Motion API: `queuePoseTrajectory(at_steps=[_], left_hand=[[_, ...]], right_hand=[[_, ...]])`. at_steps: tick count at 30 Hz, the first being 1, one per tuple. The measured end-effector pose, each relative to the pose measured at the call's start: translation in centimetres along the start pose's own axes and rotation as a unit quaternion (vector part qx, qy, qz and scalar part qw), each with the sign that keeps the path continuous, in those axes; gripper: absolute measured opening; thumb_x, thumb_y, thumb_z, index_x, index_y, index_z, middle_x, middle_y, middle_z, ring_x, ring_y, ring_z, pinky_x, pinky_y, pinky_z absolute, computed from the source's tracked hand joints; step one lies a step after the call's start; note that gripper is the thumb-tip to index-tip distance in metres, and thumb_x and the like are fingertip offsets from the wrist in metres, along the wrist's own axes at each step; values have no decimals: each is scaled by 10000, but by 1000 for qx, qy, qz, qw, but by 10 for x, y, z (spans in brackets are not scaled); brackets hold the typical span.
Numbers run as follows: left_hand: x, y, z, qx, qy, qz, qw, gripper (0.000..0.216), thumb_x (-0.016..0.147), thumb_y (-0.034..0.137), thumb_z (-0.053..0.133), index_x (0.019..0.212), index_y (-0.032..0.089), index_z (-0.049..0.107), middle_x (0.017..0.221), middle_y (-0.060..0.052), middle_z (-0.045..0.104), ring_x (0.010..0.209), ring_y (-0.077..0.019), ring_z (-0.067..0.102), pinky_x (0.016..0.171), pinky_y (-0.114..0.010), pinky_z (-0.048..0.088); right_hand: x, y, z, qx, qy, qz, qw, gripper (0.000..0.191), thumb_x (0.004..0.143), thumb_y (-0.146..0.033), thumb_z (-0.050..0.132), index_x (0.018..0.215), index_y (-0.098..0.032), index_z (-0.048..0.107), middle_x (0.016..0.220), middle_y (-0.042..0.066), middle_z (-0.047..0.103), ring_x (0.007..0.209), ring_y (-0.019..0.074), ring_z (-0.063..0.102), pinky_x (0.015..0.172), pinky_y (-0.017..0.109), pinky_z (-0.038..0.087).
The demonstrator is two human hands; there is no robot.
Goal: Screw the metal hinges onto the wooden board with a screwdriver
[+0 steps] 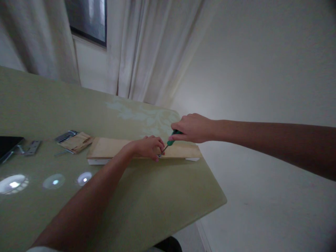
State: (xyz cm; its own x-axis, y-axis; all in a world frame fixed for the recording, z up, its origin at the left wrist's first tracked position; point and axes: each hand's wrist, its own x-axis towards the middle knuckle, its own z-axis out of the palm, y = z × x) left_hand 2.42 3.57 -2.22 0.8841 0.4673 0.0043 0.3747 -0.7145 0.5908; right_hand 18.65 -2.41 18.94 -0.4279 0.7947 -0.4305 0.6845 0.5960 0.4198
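Observation:
My right hand (193, 127) is wrapped round the green handle of a screwdriver (171, 142), which tilts down to the left. Its tip meets a small metal piece (159, 155) at the near edge of a long wooden board (181, 151). My left hand (149, 147) lies over the board, fingers bent around the screwdriver's tip and that metal piece. Whether the left fingers pinch the piece or only steady it is hard to see. White blocks (98, 161) show under the board at both ends.
Left of the board are a small wooden piece with metal hardware (76, 140), a grey metal plate (33, 147) and a dark flat object (9, 145). The green table (183, 196) ends at a corner on the right, beside a white wall (262, 70). Curtains (157, 45) hang behind.

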Motion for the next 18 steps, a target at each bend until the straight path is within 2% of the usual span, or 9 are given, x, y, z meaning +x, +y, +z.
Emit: queuePoseTrajectory(at_steps=[2,3,6,8,11,12,14,16,18], left_hand=[[0,0,0,4,-2,-1,1000,402,782,303,870,1174,360,803,1477,-10,625,1409,-331,515,1202,-504,335],[0,1,-1,5,-2,-1,1000,406,782,304,870,1178,358,802,1480,-10,624,1410,-330,516,1205,-504,333],[-1,2,-2,3,1,2,1000,413,774,309,874,1179,348,802,1479,-13,630,1400,-328,528,1204,-504,339],[-1,3,-3,1,1,1,1000,401,769,302,877,1162,341,807,1480,-15,632,1396,-329,533,1199,-503,345],[-1,5,-4,-2,-1,-3,1000,376,775,290,874,1142,341,812,1486,-12,630,1407,-331,526,1202,-505,344],[-1,5,-4,-2,-3,-4,1000,374,780,290,872,1145,346,812,1489,-10,626,1411,-331,524,1207,-508,339],[-1,5,-4,0,-6,-5,1000,387,786,294,872,1162,356,806,1495,-8,618,1417,-330,519,1216,-514,326],[0,3,-3,1,-7,-2,1000,400,789,303,874,1178,365,801,1499,-8,612,1417,-329,518,1218,-517,319],[1,1,-2,1,-5,-2,1000,404,788,315,879,1181,366,800,1487,-15,617,1404,-330,524,1209,-514,326]], right_hand=[[0,-1,-1,4,-34,76,997,575,1103,-637,377,1043,-174,713,945,161,768,841,281,713,620,318,318],[0,-1,-2,7,-46,78,996,563,1088,-656,409,1099,-177,706,970,157,771,841,278,716,613,314,320],[-1,4,-2,-54,-33,-70,996,426,1035,-551,626,1295,-213,633,1149,139,769,932,264,721,658,305,352],[0,5,-1,-107,-23,-133,985,350,1064,-491,595,1260,-209,658,1139,143,773,960,272,722,692,320,364],[2,0,2,-48,-87,-29,995,549,1137,-545,340,1071,-162,728,970,158,783,859,259,734,663,321,382],[1,-2,4,-14,-107,17,994,606,1129,-590,318,1059,-152,732,951,164,782,830,254,735,643,315,384],[-3,-4,6,-3,-109,51,993,591,1067,-670,450,1158,-149,712,972,168,787,824,262,738,629,309,386],[-8,-3,9,-70,-63,-3,996,524,999,-608,642,1296,-176,658,1014,159,792,862,283,740,654,318,381],[-10,-2,12,-128,-25,-109,985,357,1036,-433,639,1329,-229,647,1033,131,799,899,278,736,694,332,373]])
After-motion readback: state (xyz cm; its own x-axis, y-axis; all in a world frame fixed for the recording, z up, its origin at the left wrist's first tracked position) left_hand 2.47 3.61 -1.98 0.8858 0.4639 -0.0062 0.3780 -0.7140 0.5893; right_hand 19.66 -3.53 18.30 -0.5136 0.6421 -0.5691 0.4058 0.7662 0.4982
